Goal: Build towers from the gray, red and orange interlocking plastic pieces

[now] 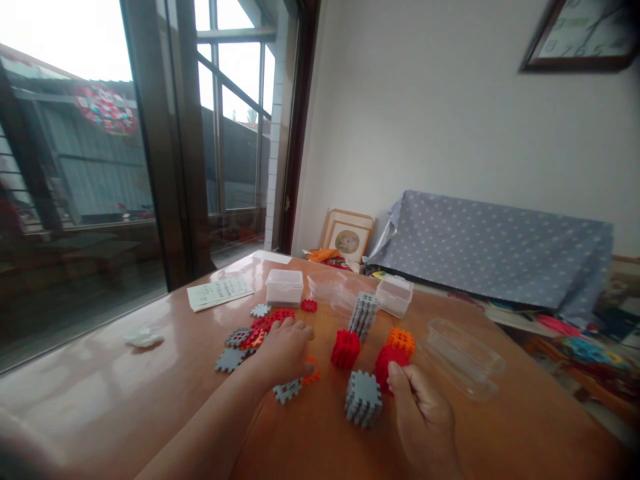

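Observation:
My left hand reaches over a loose pile of notched plastic tiles, its fingers spread near the red tiles. Grey tiles lie to its left, and a grey tile and an orange one lie beneath and beside it. Closed on a stack of red tiles is my right hand, thumb against the near side. Around that stack stand an orange stack, a second red stack, a low grey stack and a taller grey stack.
Toward the back are two clear plastic boxes and transparent lids. A long clear container lies at the right. Paper with writing and a crumpled white wrapper are at the left. Behind the table stands a cloth-covered object.

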A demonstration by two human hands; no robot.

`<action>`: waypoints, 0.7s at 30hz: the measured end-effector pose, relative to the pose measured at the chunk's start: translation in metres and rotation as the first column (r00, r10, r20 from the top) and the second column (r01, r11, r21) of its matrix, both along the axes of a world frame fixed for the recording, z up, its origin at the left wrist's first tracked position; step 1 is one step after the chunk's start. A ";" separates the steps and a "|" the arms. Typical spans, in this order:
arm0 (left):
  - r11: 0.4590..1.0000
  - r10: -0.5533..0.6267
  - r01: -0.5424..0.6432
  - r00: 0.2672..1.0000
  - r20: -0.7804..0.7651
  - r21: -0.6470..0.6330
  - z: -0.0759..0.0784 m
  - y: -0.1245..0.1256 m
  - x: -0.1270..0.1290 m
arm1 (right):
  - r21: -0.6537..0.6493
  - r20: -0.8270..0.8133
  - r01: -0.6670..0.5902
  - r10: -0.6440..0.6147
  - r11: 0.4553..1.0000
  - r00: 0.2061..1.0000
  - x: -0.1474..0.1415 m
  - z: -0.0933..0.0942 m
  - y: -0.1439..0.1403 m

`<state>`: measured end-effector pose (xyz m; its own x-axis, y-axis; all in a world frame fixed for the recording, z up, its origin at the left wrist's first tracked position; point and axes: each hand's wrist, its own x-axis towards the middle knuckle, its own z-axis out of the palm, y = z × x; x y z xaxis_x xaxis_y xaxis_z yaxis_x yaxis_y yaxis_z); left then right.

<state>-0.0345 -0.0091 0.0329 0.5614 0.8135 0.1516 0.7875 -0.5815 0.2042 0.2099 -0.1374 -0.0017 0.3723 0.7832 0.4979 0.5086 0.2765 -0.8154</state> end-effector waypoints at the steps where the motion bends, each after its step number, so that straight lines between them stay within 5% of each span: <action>1: 1.000 -0.025 0.025 1.000 -0.015 -0.010 -0.001 -0.003 0.003 | 0.002 -0.007 -0.005 0.005 1.000 1.000 0.000 0.000 0.000; 8: 0.998 -0.062 0.061 0.993 -0.104 -0.010 -0.009 -0.007 0.019 | 0.020 0.008 -0.049 0.049 0.999 0.999 -0.004 -0.005 0.004; 21: 1.000 0.012 -0.012 0.998 0.060 -0.008 0.002 0.003 0.010 | 0.026 -0.011 -0.050 0.050 0.998 0.999 -0.006 -0.011 0.008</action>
